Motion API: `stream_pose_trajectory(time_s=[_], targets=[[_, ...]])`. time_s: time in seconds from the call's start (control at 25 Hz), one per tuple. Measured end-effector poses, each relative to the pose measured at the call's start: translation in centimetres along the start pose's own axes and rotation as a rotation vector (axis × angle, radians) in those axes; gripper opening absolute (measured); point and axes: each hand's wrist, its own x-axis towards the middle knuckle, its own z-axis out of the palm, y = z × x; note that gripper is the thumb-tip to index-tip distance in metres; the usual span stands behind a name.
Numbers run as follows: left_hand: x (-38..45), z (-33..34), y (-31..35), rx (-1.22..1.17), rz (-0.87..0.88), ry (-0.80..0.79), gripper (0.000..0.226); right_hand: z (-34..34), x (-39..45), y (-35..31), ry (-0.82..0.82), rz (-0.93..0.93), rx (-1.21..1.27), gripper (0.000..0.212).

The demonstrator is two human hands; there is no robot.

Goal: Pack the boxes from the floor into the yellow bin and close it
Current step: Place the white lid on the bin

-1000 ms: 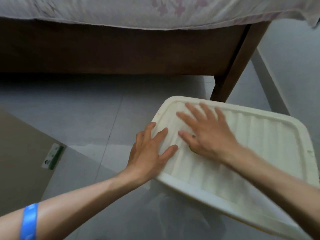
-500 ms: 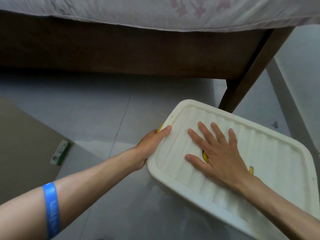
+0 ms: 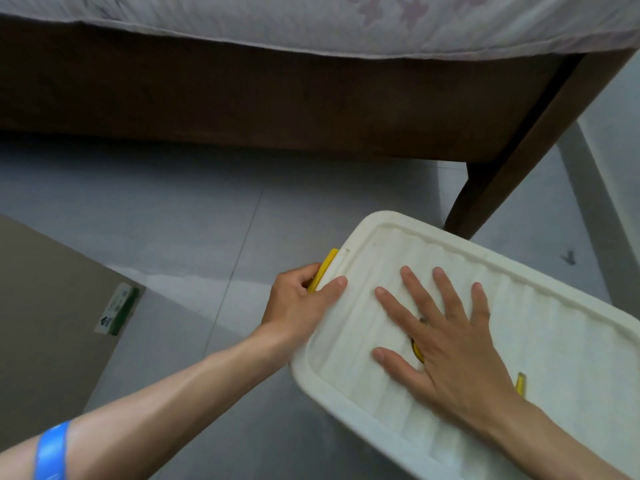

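The bin's white ribbed lid (image 3: 554,341) lies flat over the bin at the lower right, hiding the bin body and whatever is inside. A yellow latch (image 3: 323,270) sticks out at the lid's left end. My left hand (image 3: 301,303) is curled around that latch, thumb resting on the lid's rim. My right hand (image 3: 446,344) lies palm down on the lid's middle with fingers spread. Small yellow bits show beside and under the right hand.
A dark wooden bed frame (image 3: 277,98) with a pale floral sheet runs along the back; its leg (image 3: 502,181) stands just behind the bin. A flat brown cardboard sheet (image 3: 41,323) with a green-white label lies at the left on the grey tiled floor.
My left hand slid off the lid's top to its left end and closed around the yellow latch. The right hand stayed pressed flat on the lid, which has settled level.
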Motion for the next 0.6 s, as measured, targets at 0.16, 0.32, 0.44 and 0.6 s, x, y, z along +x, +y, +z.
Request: stream_pose_trajectory(time_s=[0.16,0.32,0.44,0.6], targets=[[0.5,0.3,0.1,-0.113,-0.034,0.011,0.01,0.6,0.7,0.6,-0.031,-0.038,-0.019,0.07],[0.4,0.6,0.1,0.162,0.121,0.098,0.013,0.3,1.4,0.5,-0.018,-0.034,-0.005,0.07],[1.0,0.4,0.6,0.573,0.194,0.115,0.019,0.2,1.3,1.0,0.054,-0.036,0.175,0.06],[0.5,3.3,4.1,1.015,0.716,-0.234,0.061,-1.6,0.5,2.4,0.196,0.034,0.668,0.043]])
